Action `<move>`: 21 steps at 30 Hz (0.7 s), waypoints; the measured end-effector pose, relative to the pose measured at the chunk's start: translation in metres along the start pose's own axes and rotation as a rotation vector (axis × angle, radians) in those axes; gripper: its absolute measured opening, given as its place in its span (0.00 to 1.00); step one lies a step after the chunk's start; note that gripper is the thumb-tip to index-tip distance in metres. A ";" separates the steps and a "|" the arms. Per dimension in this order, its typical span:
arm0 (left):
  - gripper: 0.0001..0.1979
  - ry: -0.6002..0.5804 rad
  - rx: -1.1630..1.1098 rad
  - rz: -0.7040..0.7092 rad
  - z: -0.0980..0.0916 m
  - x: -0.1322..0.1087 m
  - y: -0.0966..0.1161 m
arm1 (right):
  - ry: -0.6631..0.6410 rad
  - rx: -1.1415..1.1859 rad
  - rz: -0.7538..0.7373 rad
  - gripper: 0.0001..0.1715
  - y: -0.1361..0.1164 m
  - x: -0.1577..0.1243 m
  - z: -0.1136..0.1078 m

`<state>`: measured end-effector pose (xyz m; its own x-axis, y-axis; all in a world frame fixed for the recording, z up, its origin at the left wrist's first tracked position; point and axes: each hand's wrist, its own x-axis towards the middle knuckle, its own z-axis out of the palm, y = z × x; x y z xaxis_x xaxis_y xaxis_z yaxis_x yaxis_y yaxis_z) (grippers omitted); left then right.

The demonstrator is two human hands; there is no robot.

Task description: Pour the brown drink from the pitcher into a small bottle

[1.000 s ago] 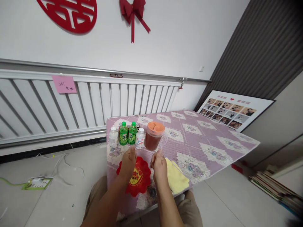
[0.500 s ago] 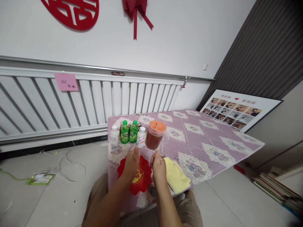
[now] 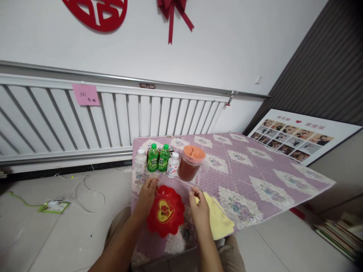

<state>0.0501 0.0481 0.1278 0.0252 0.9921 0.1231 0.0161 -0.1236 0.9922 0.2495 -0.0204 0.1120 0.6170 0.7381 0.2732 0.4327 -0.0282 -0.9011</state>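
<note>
My left hand (image 3: 148,193) hovers at the upper left rim of a red scalloped plate (image 3: 177,217) with a gold heart design. Its thumb and fingers are pinched together; whatever they hold, if anything, is too faint to make out. My right hand (image 3: 200,207) is beside a folded yellow cloth (image 3: 221,221), partly covering it. Its fingers are curled and pinched too, and I cannot make out anything in them. Beyond my hands stand a white bottle (image 3: 140,162), two green drink bottles (image 3: 152,158), another white bottle (image 3: 172,166) and a brown-filled pitcher (image 3: 190,166) with an orange lid.
A purple floral cover (image 3: 215,181) lies over the table. Dark cans (image 3: 171,149) are partly hidden behind the bottles. A white radiator (image 3: 127,117) runs along the wall. A photo board (image 3: 300,132) leans at the right. Cables and a power strip (image 3: 53,207) lie on the floor.
My hands have moved apart, the left one leftward off the plate's middle and the right one rightward over the cloth. The plate's heart design is now uncovered. The view has shifted slightly.
</note>
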 end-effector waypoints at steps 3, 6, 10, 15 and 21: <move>0.22 0.064 -0.020 -0.107 -0.020 0.013 -0.020 | 0.028 -0.129 -0.004 0.26 0.033 0.005 -0.015; 0.23 0.118 -0.019 -0.102 -0.028 0.027 -0.036 | 0.033 -0.263 -0.002 0.25 0.058 0.001 -0.022; 0.19 0.076 0.122 0.047 -0.012 0.052 -0.034 | 0.008 -0.447 -0.083 0.19 0.074 -0.019 -0.014; 0.20 -0.019 0.452 0.307 0.033 0.101 -0.001 | -0.004 -0.824 -0.317 0.15 0.083 -0.034 -0.004; 0.23 -0.153 0.558 0.389 0.085 0.154 0.019 | -0.003 -0.917 -0.363 0.14 0.083 -0.034 -0.005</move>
<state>0.1388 0.1962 0.1637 0.2730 0.8642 0.4226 0.4878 -0.5030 0.7135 0.2679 -0.0513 0.0297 0.3446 0.8071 0.4794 0.9384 -0.3103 -0.1522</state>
